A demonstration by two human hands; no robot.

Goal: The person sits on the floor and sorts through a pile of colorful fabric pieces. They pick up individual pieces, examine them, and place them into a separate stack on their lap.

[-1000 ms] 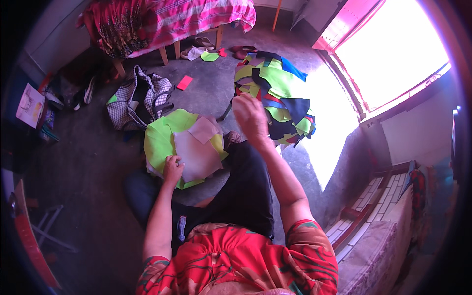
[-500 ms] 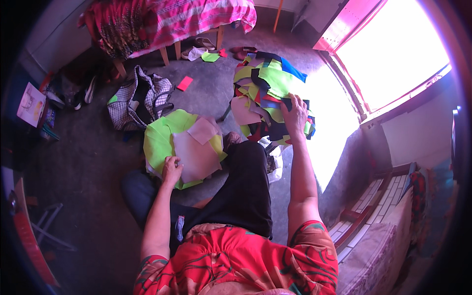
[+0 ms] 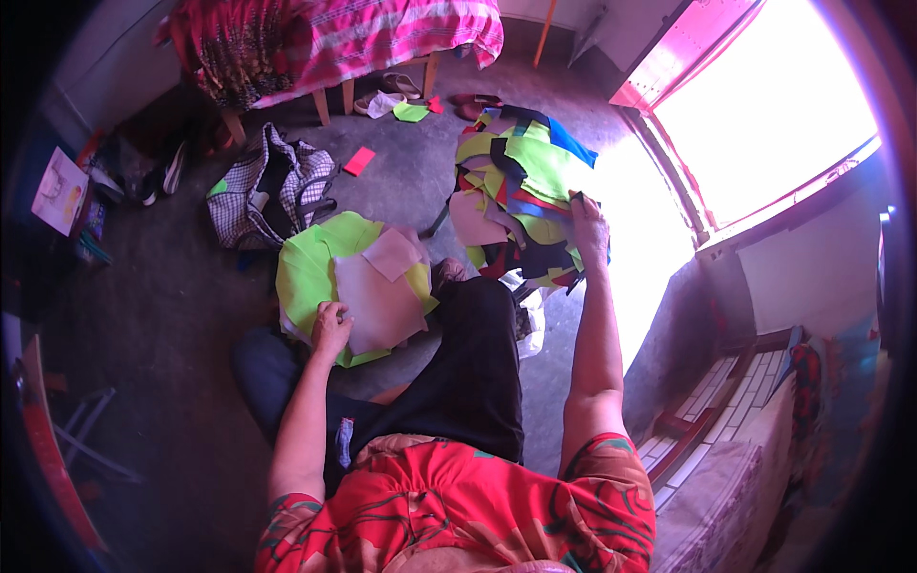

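A round, flat stack of cloth pieces (image 3: 390, 310), lime green and greyish pink, lies before my left knee. On its near left edge rests my left hand (image 3: 331, 330), fingers curled together; whether they pinch a piece cannot be made out. To the right stands a tall heap of mixed cloth scraps (image 3: 543, 167) in lime, black, blue, red and pink. My right hand (image 3: 590, 234) is at the heap's right side, its fingers closed on a dark cloth scrap (image 3: 579, 199). Bright light washes out part of that side.
A checked bag (image 3: 272, 186) sits open beyond the stack, near a red cloth piece (image 3: 359, 161) on the floor. Shoes (image 3: 401, 86) lie by a bed with a pink cover (image 3: 382, 38). A bright doorway (image 3: 764, 105) is at right, a white bag (image 3: 531, 329) near my knee.
My right hand has shifted slightly right and down, from lying across the heap to its right side, fingers now drawn together on a dark scrap. My left hand has stayed nearly still.
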